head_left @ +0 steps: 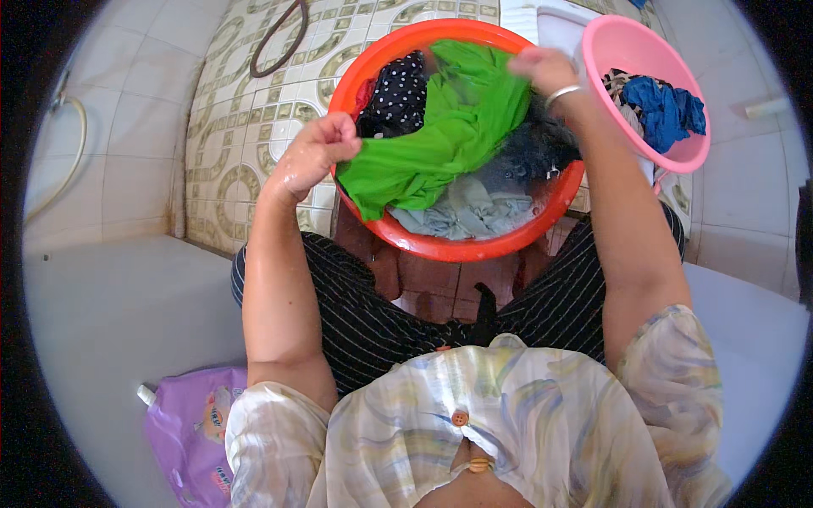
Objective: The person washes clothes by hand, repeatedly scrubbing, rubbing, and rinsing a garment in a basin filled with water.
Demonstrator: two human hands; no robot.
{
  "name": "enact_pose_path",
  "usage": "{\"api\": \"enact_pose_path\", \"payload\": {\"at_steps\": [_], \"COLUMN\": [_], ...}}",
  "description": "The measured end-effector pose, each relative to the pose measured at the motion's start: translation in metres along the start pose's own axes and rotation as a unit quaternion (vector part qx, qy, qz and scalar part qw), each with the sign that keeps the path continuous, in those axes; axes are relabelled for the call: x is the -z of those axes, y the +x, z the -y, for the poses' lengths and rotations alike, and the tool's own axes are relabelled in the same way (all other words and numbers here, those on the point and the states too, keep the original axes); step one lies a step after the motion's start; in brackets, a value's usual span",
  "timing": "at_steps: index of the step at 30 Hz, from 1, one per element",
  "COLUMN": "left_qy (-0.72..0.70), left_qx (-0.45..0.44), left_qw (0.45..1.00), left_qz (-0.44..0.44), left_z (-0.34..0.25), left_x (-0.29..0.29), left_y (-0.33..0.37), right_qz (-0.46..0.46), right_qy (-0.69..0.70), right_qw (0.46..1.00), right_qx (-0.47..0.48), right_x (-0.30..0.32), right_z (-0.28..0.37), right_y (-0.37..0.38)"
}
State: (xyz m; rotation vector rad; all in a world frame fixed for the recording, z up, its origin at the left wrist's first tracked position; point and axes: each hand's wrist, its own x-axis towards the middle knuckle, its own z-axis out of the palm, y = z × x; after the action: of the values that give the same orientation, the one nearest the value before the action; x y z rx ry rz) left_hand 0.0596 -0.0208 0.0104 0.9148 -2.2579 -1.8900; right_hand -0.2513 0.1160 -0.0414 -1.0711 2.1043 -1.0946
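Observation:
A bright green garment is stretched between my two hands over a round orange-red basin. My left hand, wet on the back, pinches its left end at the basin's rim. My right hand, slightly blurred and wearing a bracelet, is closed at its upper right edge by the far right rim. Under and around the green cloth lie a black garment with white dots, a pale grey-blue garment and a dark garment in water. Green cloth covers part of the basin's contents.
A pink basin with blue and dark clothes stands at the far right. A dark hose lies on the patterned tiles at the far left. Beside my left arm is a purple pouch with a white cap. A pale hose hangs along the left wall.

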Motion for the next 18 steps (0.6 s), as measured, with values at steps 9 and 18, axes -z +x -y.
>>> {"api": "enact_pose_path", "payload": {"at_steps": [9, 18], "left_qy": [-0.082, -0.164], "left_qx": [-0.093, -0.077], "left_qw": [0.921, 0.92], "left_qz": [-0.369, -0.346], "left_z": [0.017, 0.018], "left_x": [0.014, 0.009], "left_y": [0.013, 0.02], "right_qz": [-0.203, -0.231], "right_qy": [0.623, 0.559], "right_qw": [0.747, 0.794], "right_qx": [-0.112, -0.059], "right_x": [0.047, 0.054], "right_z": [-0.01, -0.03], "right_y": [0.001, 0.013]}}
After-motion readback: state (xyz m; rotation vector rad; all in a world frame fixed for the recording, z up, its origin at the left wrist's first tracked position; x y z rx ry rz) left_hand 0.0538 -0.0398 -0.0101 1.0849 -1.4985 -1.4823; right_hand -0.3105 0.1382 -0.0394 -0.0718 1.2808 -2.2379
